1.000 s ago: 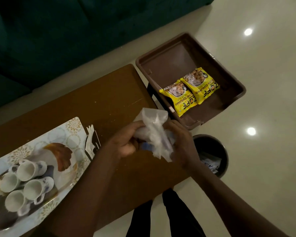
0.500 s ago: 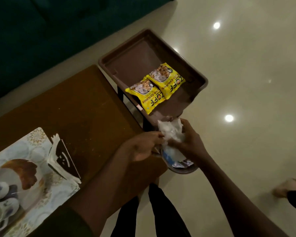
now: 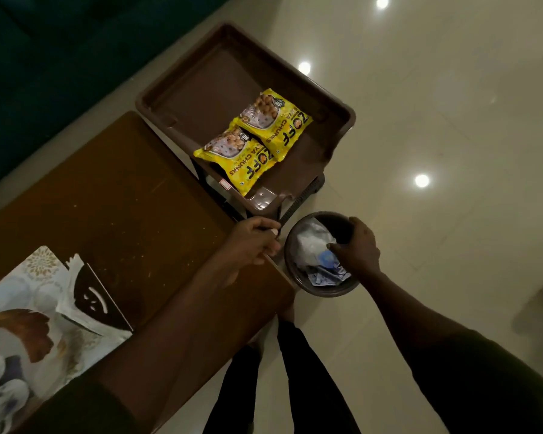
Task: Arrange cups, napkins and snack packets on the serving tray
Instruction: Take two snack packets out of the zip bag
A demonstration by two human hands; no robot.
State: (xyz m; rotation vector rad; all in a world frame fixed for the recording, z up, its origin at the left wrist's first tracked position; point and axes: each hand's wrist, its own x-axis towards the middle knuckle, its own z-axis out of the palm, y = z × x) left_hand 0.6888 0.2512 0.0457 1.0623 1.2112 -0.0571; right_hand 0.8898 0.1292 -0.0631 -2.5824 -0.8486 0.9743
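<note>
The tabletop (image 3: pixel 113 208) carries your tray (image 3: pixel 41 270) at its left end, cups (image 3: pixel 0 389) and napkins (image 3: pixel 91 299) on it. Both packets (image 3: pixel 254 142) lie in the brown bin (image 3: pixel 201 79). Your right hand (image 3: pixel 356 249) reaches into the basket (image 3: pixel 326 289), fingers pinched on a wrapper (image 3: pixel 312 245); left hand (image 3: pixel 253 242) curled over the tabletop's corner.

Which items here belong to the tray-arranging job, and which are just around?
Job: serving tray, cups, napkins, two yellow snack packets.

Just around: brown tub, waste bin with clear wrapper under right hand, wooden table, left hand.
</note>
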